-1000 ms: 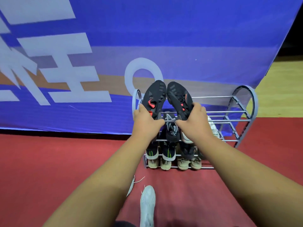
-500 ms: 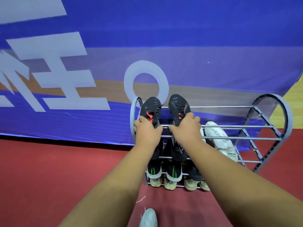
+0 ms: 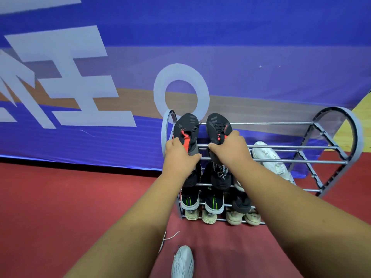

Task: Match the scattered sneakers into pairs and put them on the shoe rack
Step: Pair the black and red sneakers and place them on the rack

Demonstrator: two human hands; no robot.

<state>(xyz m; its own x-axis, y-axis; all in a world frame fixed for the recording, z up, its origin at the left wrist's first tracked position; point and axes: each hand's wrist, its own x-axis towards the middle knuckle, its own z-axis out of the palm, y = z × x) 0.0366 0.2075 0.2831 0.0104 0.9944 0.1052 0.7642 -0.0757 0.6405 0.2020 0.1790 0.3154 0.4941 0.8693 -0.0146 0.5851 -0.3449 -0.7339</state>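
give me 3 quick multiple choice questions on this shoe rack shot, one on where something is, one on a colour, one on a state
1. Where is the white sneaker on the shoe rack?
A. right of the black pair, second tier
B. bottom tier, far left
C. on top of the banner

2. What colour accents mark the left black sneaker?
A. green
B. red-orange
C. yellow

3. What is the right hand doing?
A. hanging free
B. gripping the right black sneaker
C. holding a shoelace

Answers: 1 A, it lies on the rods right of both hands, a tier below the top rail. 2 B, red-orange shows at the tongue. 3 B, fingers wrap its heel, as the left hand does on the other.
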